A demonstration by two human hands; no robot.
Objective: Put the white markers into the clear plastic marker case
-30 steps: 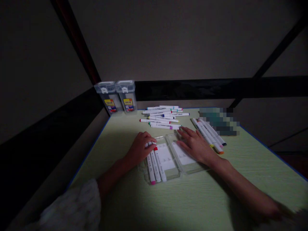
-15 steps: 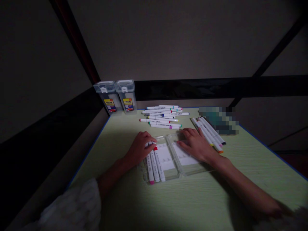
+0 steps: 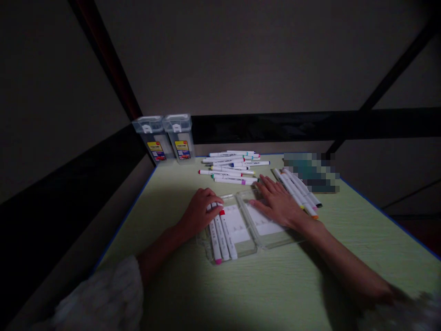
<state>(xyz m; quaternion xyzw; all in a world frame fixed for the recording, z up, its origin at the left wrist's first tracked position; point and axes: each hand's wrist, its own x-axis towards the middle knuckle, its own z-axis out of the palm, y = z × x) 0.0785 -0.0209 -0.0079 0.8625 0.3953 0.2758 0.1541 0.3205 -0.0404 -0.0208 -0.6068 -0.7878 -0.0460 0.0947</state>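
Observation:
A clear plastic case (image 3: pixel 253 231) lies open like a book on the table, with white ridged inserts in both halves. Three white markers (image 3: pixel 223 241) are side by side along the left edge of its left half; one has a pink end and one a red band. My left hand (image 3: pixel 200 214) is curled over their far ends, thumb by the red band; its fingertips are partly hidden. Over the right half of the case, my right hand (image 3: pixel 279 203) has its fingers stretched and apart, holding nothing. Whether its palm touches the case is unclear.
Loose white markers (image 3: pixel 229 174) with coloured caps lie in a pile behind the case. Several thicker markers (image 3: pixel 299 193) lie right of my right hand, beside a pixelated flat object (image 3: pixel 310 172). Two lidded clear boxes (image 3: pixel 182 145) stand at the table's back left corner.
My right hand's fingers have stretched out further and spread, reaching slightly left and away from me. My left hand stays on the markers in the case.

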